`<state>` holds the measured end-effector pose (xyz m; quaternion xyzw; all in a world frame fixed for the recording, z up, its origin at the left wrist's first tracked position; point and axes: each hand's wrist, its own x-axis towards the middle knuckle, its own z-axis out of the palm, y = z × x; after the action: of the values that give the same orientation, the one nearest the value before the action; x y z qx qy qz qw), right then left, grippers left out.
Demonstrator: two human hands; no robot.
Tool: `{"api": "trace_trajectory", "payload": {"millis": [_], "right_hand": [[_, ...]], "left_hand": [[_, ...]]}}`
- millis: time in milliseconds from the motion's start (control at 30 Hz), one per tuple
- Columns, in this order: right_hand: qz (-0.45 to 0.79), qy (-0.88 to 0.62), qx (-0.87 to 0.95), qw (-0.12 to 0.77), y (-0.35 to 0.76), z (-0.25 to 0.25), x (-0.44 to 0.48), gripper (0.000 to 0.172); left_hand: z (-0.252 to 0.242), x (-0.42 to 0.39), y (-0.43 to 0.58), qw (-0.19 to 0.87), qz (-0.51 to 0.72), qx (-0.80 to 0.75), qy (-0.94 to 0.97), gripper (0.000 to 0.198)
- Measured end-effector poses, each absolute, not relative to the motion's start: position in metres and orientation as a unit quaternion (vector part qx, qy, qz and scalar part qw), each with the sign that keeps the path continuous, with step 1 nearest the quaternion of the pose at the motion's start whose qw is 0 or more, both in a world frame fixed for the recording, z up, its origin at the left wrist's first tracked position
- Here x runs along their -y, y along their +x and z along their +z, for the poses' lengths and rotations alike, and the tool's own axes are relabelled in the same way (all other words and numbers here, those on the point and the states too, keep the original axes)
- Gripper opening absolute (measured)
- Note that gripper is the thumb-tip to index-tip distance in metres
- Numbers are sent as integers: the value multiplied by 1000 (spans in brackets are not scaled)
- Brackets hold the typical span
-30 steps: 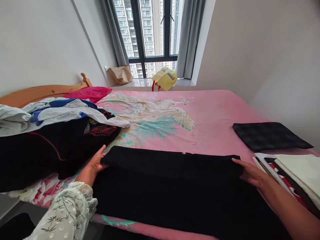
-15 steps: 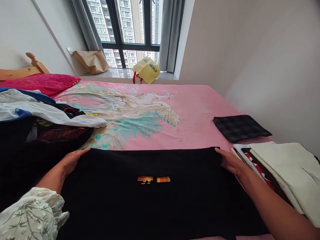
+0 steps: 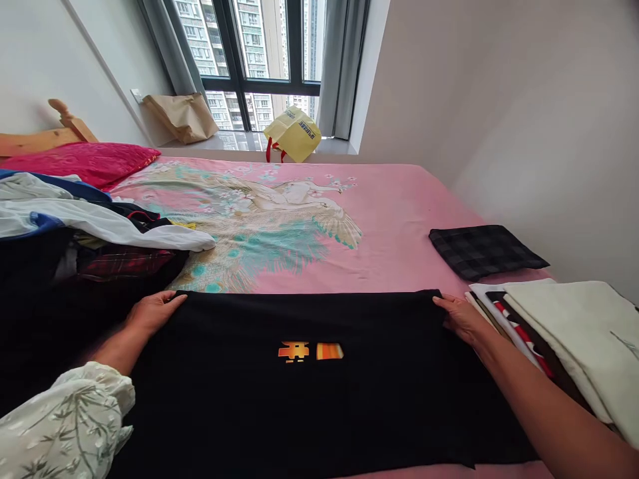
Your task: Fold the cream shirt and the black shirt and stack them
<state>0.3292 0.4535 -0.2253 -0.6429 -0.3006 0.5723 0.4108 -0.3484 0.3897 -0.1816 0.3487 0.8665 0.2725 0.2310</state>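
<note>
A black cloth garment (image 3: 309, 406) with a small orange and yellow print near its middle is spread wide over the near part of the bed. My left hand (image 3: 152, 316) pinches its far left corner between thumb and fingers. At the far right corner, my right hand (image 3: 462, 318) grips the cloth the same way. The far edge runs nearly straight between both hands.
Heaped clothes (image 3: 100, 223) lie at the left on the pink bedsheet (image 3: 389, 226), before a red pillow (image 3: 84, 163). On the right are a folded dark checked cloth (image 3: 486, 251) and stacked folded clothes (image 3: 574, 319). A yellow bag (image 3: 294, 135) and paper bag (image 3: 184, 118) stand by the window.
More of the orange print shows on the black garment. My left hand has shifted slightly right with its corner. The whole view has moved a little.
</note>
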Motion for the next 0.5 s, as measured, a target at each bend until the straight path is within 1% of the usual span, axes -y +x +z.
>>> {"api": "trace_trajectory", "payload": {"millis": [100,167,200,333,367,433,500], "right_hand": [[546,-665,315,400,327,-216,-449,16],[538,-672,325,392,331,-207,-436,19],[528,-678,335,387,335,-204,-427,22],[450,-722,402,338,366,-204,-373,35],[425,-737,420,316,376,-209,-358,35],[341,-784,462,235,397,-221,-332,33],[328,-794,467,208,414,-234,-314,30]], "left_hand": [[-178,-385,-351,158,176,-885,401,63],[-175,-372,-351,119,134,-884,433,71],[-174,-361,-350,106,127,-880,445,72],[-178,-287,-348,71,133,-845,512,58],[-180,-264,-347,66,135,-836,528,55],[-186,-223,-346,57,144,-823,546,51],[-187,-192,-347,54,149,-820,550,48]]}}
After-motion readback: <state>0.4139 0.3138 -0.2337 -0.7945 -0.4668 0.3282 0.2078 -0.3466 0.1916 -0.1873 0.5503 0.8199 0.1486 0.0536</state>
